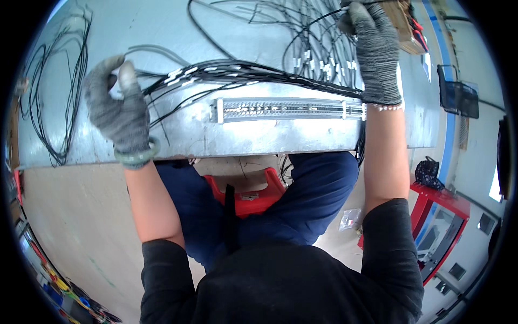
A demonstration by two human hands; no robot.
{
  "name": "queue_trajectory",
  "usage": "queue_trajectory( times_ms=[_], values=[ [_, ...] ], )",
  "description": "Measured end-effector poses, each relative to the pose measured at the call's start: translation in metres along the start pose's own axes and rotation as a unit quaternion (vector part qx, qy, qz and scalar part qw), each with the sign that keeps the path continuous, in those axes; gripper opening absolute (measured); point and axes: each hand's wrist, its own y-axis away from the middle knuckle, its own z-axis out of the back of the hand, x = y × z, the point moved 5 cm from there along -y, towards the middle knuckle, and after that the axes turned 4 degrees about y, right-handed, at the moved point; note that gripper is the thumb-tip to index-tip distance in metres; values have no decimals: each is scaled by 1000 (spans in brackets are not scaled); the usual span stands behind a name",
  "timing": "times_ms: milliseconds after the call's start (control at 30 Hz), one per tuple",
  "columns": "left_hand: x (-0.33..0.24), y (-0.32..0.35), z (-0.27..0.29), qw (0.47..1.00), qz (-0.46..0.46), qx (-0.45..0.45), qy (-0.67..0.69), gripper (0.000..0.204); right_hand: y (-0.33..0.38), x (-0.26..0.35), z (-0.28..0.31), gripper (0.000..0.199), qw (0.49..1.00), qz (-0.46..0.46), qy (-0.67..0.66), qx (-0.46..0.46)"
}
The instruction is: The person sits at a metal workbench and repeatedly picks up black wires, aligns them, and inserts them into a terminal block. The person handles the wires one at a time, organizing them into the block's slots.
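Observation:
My left hand (118,105), in a grey knit glove, has its thumb and index fingertips nearly together at the end of a thin black cable (156,48). Beside it lies the left end of a long bundle of black cables (237,69) with white marker sleeves. My right hand (375,54), gloved the same way, is at the far right of the table with its fingers curled round a black cable (326,19). The bundle's right end passes by my right wrist. Just nearer than the bundle sits a long clear slotted strip (286,109) with pale end blocks.
More loose black cables with white sleeves (324,67) spread over the far side of the metal table (259,139). A looped cable coil (38,102) lies at the left. A wooden box (402,27) stands at the far right. Below are a red stool (253,202) and a red cabinet (445,205).

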Motion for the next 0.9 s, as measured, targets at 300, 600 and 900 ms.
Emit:
queue_trajectory(
  times_ms=[300, 600, 900],
  values=[
    [-154, 22, -81, 915, -30, 261, 306, 41, 55, -12, 15, 14, 993, -13, -68, 100],
    [-188, 34, -110, 919, -61, 343, 185, 42, 85, -28, 25, 22, 956, -21, -293, 29],
    [-169, 50, -119, 903, -182, 386, 39, 21, 102, -58, 35, 17, 955, 28, -295, -24]
  ],
)
